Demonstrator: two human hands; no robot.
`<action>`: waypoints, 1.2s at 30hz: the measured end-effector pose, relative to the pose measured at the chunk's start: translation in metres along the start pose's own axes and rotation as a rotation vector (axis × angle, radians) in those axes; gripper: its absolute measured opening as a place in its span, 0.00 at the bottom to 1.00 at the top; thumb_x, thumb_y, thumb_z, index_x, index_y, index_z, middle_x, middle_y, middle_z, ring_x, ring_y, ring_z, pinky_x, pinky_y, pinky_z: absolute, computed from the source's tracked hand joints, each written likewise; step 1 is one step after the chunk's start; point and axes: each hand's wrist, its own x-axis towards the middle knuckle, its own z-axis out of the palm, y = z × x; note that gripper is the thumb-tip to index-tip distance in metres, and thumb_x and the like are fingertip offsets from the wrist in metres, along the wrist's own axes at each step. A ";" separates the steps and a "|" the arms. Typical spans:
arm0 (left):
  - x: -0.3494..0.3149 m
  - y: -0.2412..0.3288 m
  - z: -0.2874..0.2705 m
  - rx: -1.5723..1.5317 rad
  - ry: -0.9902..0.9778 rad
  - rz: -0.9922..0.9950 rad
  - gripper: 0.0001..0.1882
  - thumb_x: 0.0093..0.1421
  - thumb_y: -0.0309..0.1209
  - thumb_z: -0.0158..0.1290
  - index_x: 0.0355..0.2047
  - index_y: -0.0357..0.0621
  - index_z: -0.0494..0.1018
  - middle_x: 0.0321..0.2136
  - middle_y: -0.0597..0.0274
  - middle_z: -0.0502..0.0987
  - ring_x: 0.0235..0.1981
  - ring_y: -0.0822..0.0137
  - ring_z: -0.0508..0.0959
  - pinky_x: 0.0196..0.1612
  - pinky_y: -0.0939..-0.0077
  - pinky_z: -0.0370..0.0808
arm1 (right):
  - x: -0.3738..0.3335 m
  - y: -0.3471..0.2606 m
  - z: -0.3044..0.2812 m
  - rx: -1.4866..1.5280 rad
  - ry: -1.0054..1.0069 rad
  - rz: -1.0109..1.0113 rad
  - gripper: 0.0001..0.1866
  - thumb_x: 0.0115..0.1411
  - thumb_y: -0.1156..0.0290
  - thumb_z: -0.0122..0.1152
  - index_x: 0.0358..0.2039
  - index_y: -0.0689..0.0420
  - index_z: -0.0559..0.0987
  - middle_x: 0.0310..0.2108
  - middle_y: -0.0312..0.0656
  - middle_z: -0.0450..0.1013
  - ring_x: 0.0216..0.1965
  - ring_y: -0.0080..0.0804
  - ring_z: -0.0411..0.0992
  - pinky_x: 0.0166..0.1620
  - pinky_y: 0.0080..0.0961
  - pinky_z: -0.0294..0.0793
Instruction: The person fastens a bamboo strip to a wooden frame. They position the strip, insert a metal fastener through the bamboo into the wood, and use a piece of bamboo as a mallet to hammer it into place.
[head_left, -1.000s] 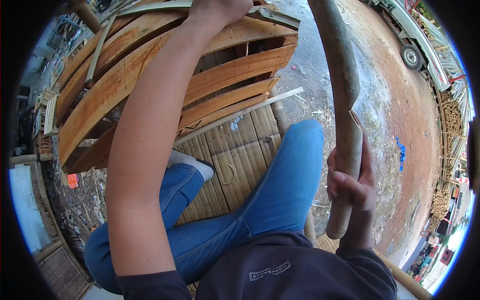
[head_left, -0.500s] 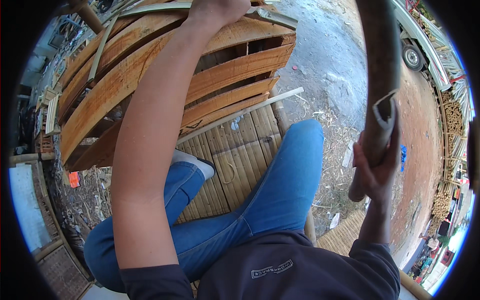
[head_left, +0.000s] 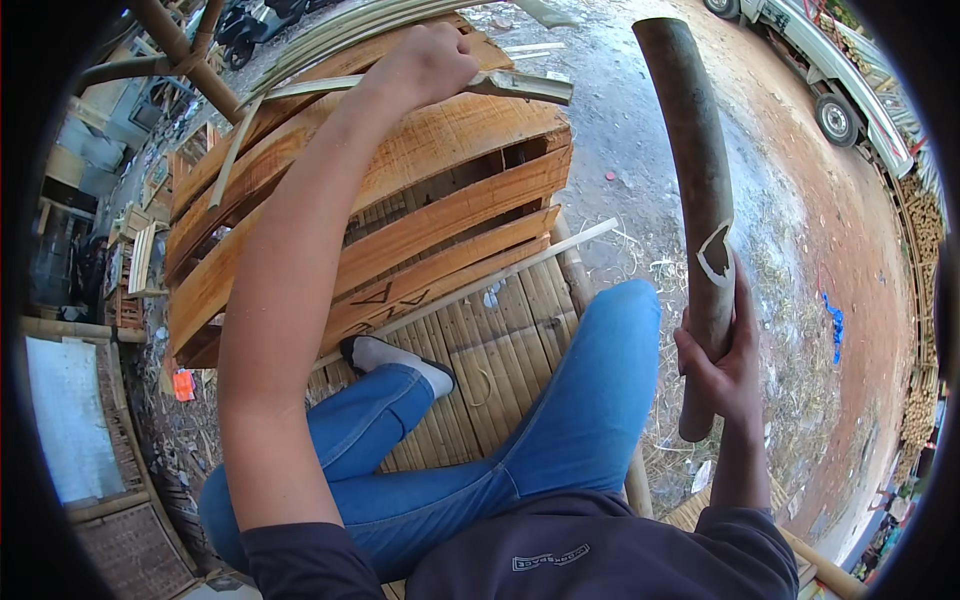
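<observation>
My left hand (head_left: 432,65) is closed in a fist over a split bamboo strip (head_left: 520,86), which lies across the top of a slatted wooden crate (head_left: 455,130). To the right, my right hand (head_left: 735,375) is wrapped round the lower part of a thick dark bamboo pole (head_left: 690,130). The pole stands nearly upright, its top leaning slightly left, with a jagged pale notch in its side just above my fingers. Its lower end hangs free beside my knee.
I sit cross-legged on a bamboo slat platform (head_left: 500,330). More bamboo strips (head_left: 350,35) lie over the crate's far side. A loose strip (head_left: 585,236) rests along its near edge. A truck (head_left: 835,90) stands far right, and bamboo posts (head_left: 190,65) rise at far left.
The view has tilted, so the crate sits lower in the picture. My right hand has brought the pole leftward and its top end now shows. My left hand keeps its grip on the strip.
</observation>
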 end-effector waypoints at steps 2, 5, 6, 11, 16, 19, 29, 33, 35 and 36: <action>0.008 -0.006 0.017 0.052 0.084 -0.038 0.16 0.53 0.36 0.49 0.36 0.43 0.82 0.40 0.41 0.82 0.42 0.46 0.82 0.49 0.55 0.77 | 0.000 0.000 0.001 0.008 -0.023 0.016 0.49 0.56 0.82 0.62 0.74 0.49 0.49 0.33 0.41 0.73 0.27 0.26 0.74 0.30 0.26 0.78; 0.014 0.004 0.023 0.082 0.074 -0.071 0.20 0.53 0.38 0.50 0.43 0.44 0.81 0.44 0.41 0.81 0.47 0.46 0.81 0.53 0.55 0.76 | -0.001 0.003 0.001 0.014 -0.055 0.089 0.49 0.55 0.82 0.62 0.74 0.50 0.49 0.34 0.41 0.73 0.29 0.25 0.75 0.31 0.26 0.78; 0.014 0.012 0.025 0.076 0.071 -0.069 0.20 0.53 0.38 0.50 0.43 0.44 0.81 0.44 0.41 0.81 0.47 0.46 0.81 0.53 0.55 0.76 | -0.002 0.007 -0.001 0.025 -0.044 0.079 0.49 0.55 0.82 0.62 0.74 0.51 0.49 0.34 0.41 0.74 0.29 0.25 0.75 0.31 0.26 0.77; 0.001 0.039 0.021 0.127 0.037 -0.139 0.28 0.53 0.46 0.53 0.47 0.37 0.80 0.44 0.38 0.81 0.49 0.45 0.80 0.56 0.55 0.76 | -0.005 0.026 -0.017 -0.044 -0.018 0.001 0.49 0.56 0.82 0.63 0.74 0.51 0.49 0.36 0.42 0.74 0.30 0.25 0.75 0.31 0.25 0.77; 0.002 0.009 0.022 0.174 0.064 -0.173 0.18 0.51 0.36 0.48 0.33 0.37 0.80 0.35 0.33 0.80 0.40 0.38 0.80 0.49 0.52 0.76 | -0.002 0.024 -0.016 0.025 0.025 0.122 0.49 0.56 0.81 0.64 0.74 0.51 0.50 0.38 0.43 0.74 0.31 0.25 0.75 0.31 0.24 0.77; -0.002 -0.001 0.029 0.236 0.142 -0.189 0.20 0.49 0.36 0.46 0.36 0.38 0.80 0.35 0.31 0.79 0.40 0.36 0.80 0.50 0.50 0.75 | -0.001 0.029 -0.014 0.021 0.022 0.129 0.49 0.57 0.80 0.65 0.74 0.49 0.50 0.39 0.43 0.74 0.31 0.25 0.75 0.30 0.24 0.77; -0.029 0.051 0.000 0.109 -0.003 -0.366 0.22 0.56 0.45 0.55 0.25 0.32 0.76 0.25 0.42 0.80 0.28 0.49 0.80 0.37 0.53 0.76 | 0.003 0.035 -0.013 0.020 -0.015 0.136 0.50 0.57 0.80 0.65 0.74 0.48 0.49 0.40 0.44 0.74 0.32 0.25 0.75 0.31 0.24 0.77; -0.039 0.053 0.003 0.107 0.000 -0.304 0.26 0.57 0.51 0.56 0.32 0.35 0.79 0.29 0.43 0.81 0.33 0.49 0.82 0.40 0.53 0.77 | 0.006 0.036 -0.012 -0.016 -0.024 0.132 0.49 0.57 0.81 0.65 0.74 0.47 0.50 0.39 0.43 0.74 0.31 0.25 0.75 0.30 0.24 0.76; -0.041 0.049 0.009 0.097 0.115 -0.224 0.27 0.57 0.53 0.56 0.35 0.36 0.80 0.30 0.43 0.82 0.34 0.48 0.82 0.41 0.54 0.78 | 0.008 0.036 -0.008 -0.013 -0.023 0.135 0.49 0.57 0.81 0.65 0.74 0.47 0.50 0.38 0.42 0.74 0.30 0.24 0.74 0.30 0.23 0.76; -0.040 0.047 0.011 0.076 0.171 -0.165 0.28 0.57 0.54 0.56 0.37 0.38 0.81 0.32 0.43 0.82 0.36 0.48 0.83 0.42 0.54 0.78 | 0.008 0.035 -0.007 -0.002 -0.030 0.141 0.49 0.57 0.80 0.65 0.74 0.48 0.50 0.36 0.42 0.74 0.29 0.24 0.74 0.29 0.23 0.76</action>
